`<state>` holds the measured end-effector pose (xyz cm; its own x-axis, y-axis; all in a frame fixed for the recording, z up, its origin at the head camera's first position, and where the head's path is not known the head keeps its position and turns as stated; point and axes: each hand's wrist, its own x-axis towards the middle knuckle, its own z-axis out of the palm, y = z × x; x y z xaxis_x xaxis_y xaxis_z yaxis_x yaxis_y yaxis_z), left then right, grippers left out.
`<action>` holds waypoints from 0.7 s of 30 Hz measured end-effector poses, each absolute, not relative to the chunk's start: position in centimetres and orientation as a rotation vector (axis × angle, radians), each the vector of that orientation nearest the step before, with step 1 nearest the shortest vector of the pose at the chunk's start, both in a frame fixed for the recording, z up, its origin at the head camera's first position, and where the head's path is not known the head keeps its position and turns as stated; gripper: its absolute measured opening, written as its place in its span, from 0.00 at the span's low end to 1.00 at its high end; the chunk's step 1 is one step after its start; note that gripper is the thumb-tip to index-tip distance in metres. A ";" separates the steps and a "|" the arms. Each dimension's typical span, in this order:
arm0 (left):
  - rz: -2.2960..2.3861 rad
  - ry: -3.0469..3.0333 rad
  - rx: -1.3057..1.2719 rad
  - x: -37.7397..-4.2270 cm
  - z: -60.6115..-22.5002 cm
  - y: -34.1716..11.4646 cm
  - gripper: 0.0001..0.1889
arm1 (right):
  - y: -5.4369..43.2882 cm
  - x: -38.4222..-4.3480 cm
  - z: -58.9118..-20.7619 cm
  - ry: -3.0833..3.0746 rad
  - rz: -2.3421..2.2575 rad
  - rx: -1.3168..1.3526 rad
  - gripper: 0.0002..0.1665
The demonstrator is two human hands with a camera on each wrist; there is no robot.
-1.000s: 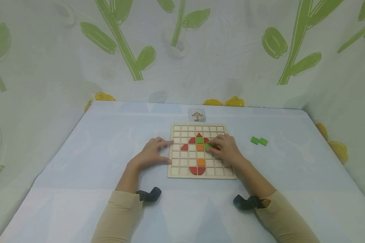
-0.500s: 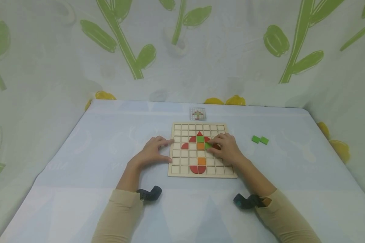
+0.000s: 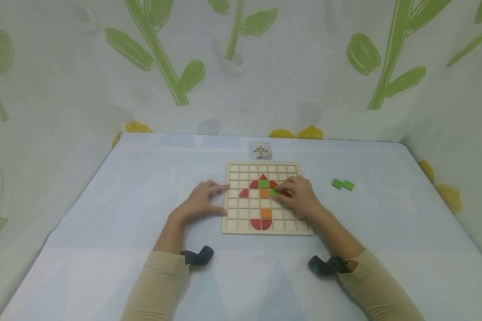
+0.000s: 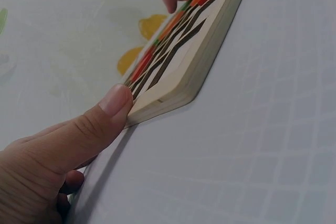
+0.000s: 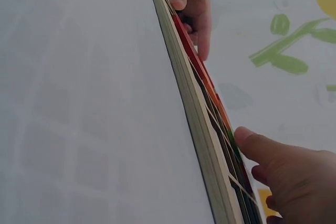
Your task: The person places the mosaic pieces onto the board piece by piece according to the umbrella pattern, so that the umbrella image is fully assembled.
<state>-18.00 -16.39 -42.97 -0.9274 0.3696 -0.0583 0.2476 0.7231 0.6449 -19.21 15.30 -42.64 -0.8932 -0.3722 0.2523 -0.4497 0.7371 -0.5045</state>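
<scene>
A wooden grid board lies on the table, with red, orange and green pieces forming a pattern in its cells. My left hand touches the board's left edge, its thumb and index finger spread apart along it; in the left wrist view the thumb presses the rim. With thumb and index finger, my right hand pinches a green square tile at the cell right of an orange square. Part of that tile is hidden by the fingers, and a red piece behind them is partly covered.
Two loose green square tiles lie on the table right of the board. A small pattern card sits just beyond the board's far edge. The white table ends at a fabric wall printed with green leaves. Dark cameras are strapped to both wrists.
Both hands keep nearly the same places, the right still at the green tile and the left at the board's edge. Only a slight shift of the head view shows.
</scene>
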 end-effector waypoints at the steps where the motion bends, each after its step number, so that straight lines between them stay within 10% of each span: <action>1: 0.988 2.745 0.499 -18.0 -43.0 -16.4 0.43 | 15.3 -19.2 -42.6 -2.796 0.871 0.663 0.17; 21: 0.970 2.740 0.502 -18.0 -43.1 -16.5 0.42 | 18.3 -18.7 -42.1 -2.815 0.814 0.449 0.22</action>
<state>-17.98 -16.47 -43.10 -0.9242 0.3761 -0.0662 0.2508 0.7285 0.6375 -18.68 18.32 -42.09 -0.9387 -0.2370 0.2502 -0.3340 0.8047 -0.4908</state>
